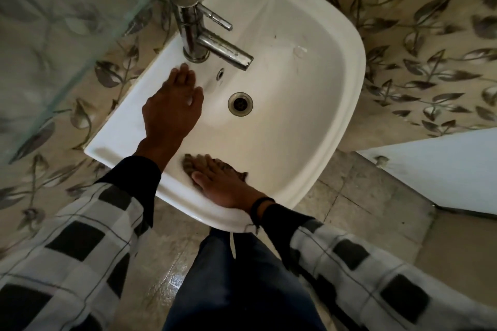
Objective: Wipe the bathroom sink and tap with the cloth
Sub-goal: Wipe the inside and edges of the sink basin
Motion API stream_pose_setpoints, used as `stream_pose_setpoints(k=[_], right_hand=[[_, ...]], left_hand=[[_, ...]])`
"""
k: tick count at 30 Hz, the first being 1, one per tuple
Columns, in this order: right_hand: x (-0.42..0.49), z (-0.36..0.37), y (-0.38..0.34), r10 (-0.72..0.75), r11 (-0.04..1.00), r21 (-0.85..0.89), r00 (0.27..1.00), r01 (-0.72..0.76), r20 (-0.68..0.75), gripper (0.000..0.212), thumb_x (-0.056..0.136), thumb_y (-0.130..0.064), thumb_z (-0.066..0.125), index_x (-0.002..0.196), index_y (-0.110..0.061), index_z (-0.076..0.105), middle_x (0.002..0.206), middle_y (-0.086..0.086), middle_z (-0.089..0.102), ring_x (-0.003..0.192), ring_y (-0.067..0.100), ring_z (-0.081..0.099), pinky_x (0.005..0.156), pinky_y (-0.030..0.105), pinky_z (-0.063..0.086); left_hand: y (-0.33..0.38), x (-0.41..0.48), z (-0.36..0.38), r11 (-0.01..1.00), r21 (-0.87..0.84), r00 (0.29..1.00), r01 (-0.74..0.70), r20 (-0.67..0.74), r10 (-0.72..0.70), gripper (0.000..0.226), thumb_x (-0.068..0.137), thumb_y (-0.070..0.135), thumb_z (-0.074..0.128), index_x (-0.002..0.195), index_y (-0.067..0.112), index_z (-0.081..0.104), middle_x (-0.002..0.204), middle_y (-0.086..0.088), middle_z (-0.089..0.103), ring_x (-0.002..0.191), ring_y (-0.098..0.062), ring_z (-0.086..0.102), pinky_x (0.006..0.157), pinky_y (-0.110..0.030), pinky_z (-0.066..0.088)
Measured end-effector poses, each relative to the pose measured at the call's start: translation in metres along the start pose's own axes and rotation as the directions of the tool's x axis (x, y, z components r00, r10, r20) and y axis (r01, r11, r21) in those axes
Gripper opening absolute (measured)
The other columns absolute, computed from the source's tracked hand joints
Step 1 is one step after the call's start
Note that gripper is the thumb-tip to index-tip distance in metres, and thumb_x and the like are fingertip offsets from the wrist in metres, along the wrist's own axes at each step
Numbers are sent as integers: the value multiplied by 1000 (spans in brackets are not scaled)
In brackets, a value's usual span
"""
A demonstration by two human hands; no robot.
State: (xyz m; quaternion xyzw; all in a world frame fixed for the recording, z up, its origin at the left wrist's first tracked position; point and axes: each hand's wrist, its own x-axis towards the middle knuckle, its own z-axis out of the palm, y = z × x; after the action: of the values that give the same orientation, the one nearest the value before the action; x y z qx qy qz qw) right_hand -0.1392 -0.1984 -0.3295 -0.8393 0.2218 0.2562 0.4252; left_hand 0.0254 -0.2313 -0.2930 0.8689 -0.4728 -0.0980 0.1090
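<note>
The right hand (217,185) presses flat-fingered on the cloth (188,163) at the near wall of the sink (344,67), lower centre, while the left hand (172,110) rests open beside the tap (199,32), so the unpinched cloth may slide free on the smooth basin.

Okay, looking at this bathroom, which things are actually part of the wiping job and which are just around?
Part of the job: sink; tap; cloth, pressed on the sink's near side by the right hand; left hand, flat on the sink near the tap's base.
Just around: glass panel; white panel; leaf-patterned tiles.
</note>
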Motion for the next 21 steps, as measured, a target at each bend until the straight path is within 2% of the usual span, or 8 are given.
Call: stream_pose_setpoints(k=[4, 8, 11, 13, 15, 18, 19, 21], right_hand=[[29, 7, -26, -63, 992, -118, 982, 42, -181, 49, 106, -27, 30, 151, -8, 27, 163, 16, 6, 149, 39, 5, 120, 53, 9], [14, 7, -30, -146, 989, -16, 951, 147, -271, 50, 102, -24, 29, 138, 5, 48, 151, 30, 31, 140, 49, 29, 109, 62, 30], [-39, 1, -15, -227, 971, 39, 958, 237, -177, 47, 105, -28, 35, 150, -13, 34, 160, 12, 24, 148, 29, 18, 121, 44, 16], [-61, -6, 24, -318, 946, -94, 945, 311, -73, 49, 107, -35, 28, 154, -24, 23, 162, 3, 19, 149, 22, 14, 122, 40, 10], [-69, -25, 70, -110, 957, -268, 994, 113, 25, 57, 101, -53, 5, 155, -36, 6, 163, -3, 16, 149, 20, 16, 122, 43, 11], [-53, -39, 104, 128, 879, -460, 991, -127, -28, 79, 79, -65, -12, 153, -40, -3, 164, 0, 8, 150, 27, 14, 118, 52, 13], [-45, -36, 96, 162, 879, -451, 986, -158, -29, 81, 76, -65, -14, 153, -42, -4, 165, -1, 4, 150, 28, 10, 118, 53, 10], [-34, -17, 70, 69, 915, -394, 996, -84, -54, 74, 81, -60, -14, 152, -40, -9, 165, -1, 1, 151, 26, 5, 120, 51, 6]], left_hand=[[1, 1, -10, 999, 33, 999, -7, 51, 5, 46, 100, 38, 35, 143, 25, 43, 155, 9, 29, 141, -12, 32, 99, -45, 42], [6, 1, -10, 999, 48, 997, -6, 73, 2, 47, 100, 37, 35, 145, 22, 40, 156, 6, 28, 141, -18, 32, 100, -47, 40], [3, 0, -11, 997, 74, 997, -26, 70, 21, 48, 100, 36, 36, 145, 20, 41, 156, 4, 29, 140, -20, 34, 98, -49, 42], [1, -1, -14, 997, 75, 997, -22, 73, 16, 47, 100, 36, 37, 145, 21, 41, 156, 5, 29, 139, -21, 36, 98, -49, 42], [2, -1, -16, 997, 75, 996, -26, 84, 19, 48, 100, 36, 37, 146, 22, 40, 156, 5, 27, 140, -20, 34, 101, -48, 40], [4, 1, -16, 997, 74, 995, -24, 100, 17, 48, 100, 36, 36, 146, 22, 38, 157, 5, 25, 142, -18, 31, 102, -47, 39], [3, 2, -15, 998, 65, 995, -15, 99, 9, 48, 100, 35, 36, 146, 22, 38, 157, 6, 26, 142, -18, 30, 102, -48, 39], [1, 2, -13, 999, 50, 996, -7, 86, 2, 48, 99, 35, 36, 145, 23, 40, 157, 7, 26, 142, -16, 30, 101, -48, 40]])
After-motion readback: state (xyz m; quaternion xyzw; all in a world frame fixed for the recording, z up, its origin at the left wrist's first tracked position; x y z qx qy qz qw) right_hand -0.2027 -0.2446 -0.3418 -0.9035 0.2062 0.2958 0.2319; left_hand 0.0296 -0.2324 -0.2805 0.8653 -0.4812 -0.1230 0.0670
